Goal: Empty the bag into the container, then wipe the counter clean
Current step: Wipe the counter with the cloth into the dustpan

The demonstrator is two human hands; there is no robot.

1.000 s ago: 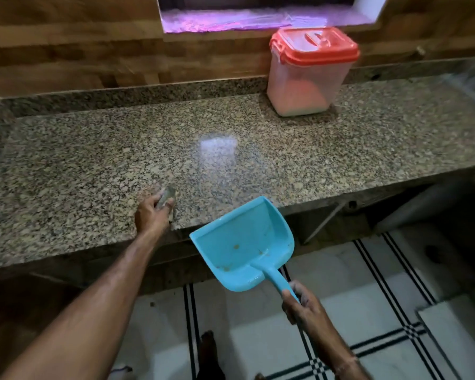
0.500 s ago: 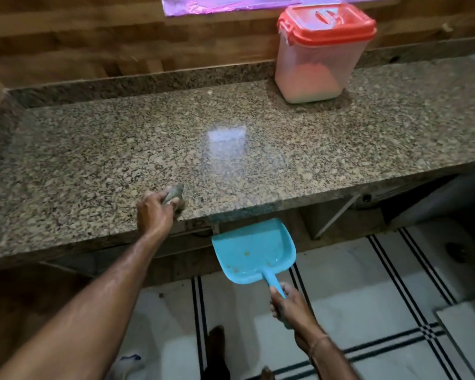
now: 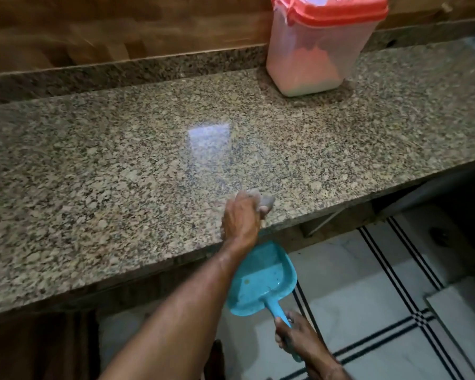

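Note:
My left hand (image 3: 242,218) rests on the speckled granite counter (image 3: 121,171) near its front edge, closed on a small grey cloth (image 3: 266,202) that pokes out past the fingers. Just below that edge my right hand (image 3: 294,335) grips the handle of a turquoise dustpan (image 3: 261,281); the pan sits under the counter lip with a few crumbs inside. A clear plastic container (image 3: 310,56) with a red lid stands shut at the back right of the counter, holding a pale powder. No bag is in view.
A wooden wall (image 3: 121,28) runs behind the counter's raised granite back strip. Below the counter lies a white tiled floor with black stripes (image 3: 395,311). A dark open space sits under the counter at the right.
My left hand with the cloth has slid right along the counter's front edge, and now sits above the dustpan. The dustpan has dropped below the edge and stays under it.

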